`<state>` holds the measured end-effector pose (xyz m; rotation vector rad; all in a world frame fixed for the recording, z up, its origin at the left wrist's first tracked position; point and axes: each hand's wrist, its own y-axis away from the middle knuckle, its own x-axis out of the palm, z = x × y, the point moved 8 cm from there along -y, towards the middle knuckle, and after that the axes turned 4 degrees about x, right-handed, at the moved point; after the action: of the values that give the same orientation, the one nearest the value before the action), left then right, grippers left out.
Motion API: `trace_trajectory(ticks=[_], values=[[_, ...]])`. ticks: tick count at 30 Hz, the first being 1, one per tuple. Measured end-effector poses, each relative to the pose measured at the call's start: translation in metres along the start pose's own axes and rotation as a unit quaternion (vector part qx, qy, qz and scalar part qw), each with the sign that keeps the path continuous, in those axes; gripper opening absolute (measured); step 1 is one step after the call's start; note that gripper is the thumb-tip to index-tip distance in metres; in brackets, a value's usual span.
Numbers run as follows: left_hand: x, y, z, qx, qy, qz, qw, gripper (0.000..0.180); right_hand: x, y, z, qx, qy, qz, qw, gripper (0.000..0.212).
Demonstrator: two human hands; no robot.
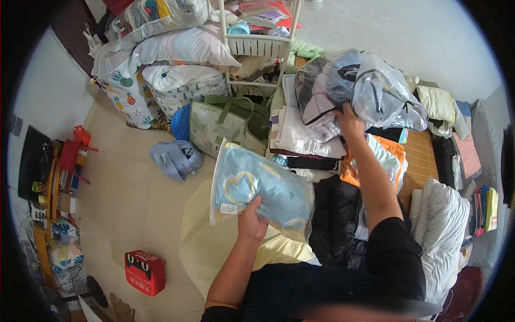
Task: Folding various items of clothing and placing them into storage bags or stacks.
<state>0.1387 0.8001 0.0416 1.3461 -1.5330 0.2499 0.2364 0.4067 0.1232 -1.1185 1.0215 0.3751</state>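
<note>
My left hand point(252, 221) is closed on the lower edge of a clear zip bag point(263, 188), thumb on top. Inside is folded light-blue fabric with yellow and white heart shapes; a small white label shows on the bag. Farther off to the right, my right hand point(350, 122) grips the near side of a bulging clear plastic bag point(370, 88) stuffed with blue, pink and dark clothes. That bag rests on a stack of folded white fabric point(303, 131). Some of the right fingers are hidden against the plastic.
A green-and-white tote bag point(214, 126) and a blue backpack point(177, 159) sit on the floor ahead. Yellow fabric point(214, 247) spreads below my left hand. A black puffer jacket point(335, 212) and white quilt point(442, 225) lie right. A white rack point(257, 45) stands behind.
</note>
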Motion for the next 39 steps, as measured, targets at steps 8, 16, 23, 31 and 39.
trace_trajectory(ticks=[8,16,23,31,39], values=[[0.121,-0.064,0.009,-0.035,0.045,0.119,0.991,0.032,-0.054,-0.135,-0.056,0.053,-0.077,-0.042,0.995,0.021],[0.069,-0.222,0.127,-0.009,-0.134,-0.067,0.989,0.040,-0.005,-0.140,-0.080,0.054,-0.138,0.030,0.988,0.025],[0.016,-0.238,0.138,0.052,-0.284,-0.112,0.951,0.064,0.012,-0.117,-0.058,0.105,-0.224,0.158,0.956,0.031],[0.203,-0.103,0.106,0.483,-0.676,0.149,0.536,0.083,-0.007,-0.176,-0.111,0.159,-0.189,0.079,0.966,0.031],[0.190,-0.226,0.206,0.177,-0.915,0.195,0.307,0.055,0.028,-0.114,-0.065,-0.028,-0.083,0.063,0.994,0.026]])
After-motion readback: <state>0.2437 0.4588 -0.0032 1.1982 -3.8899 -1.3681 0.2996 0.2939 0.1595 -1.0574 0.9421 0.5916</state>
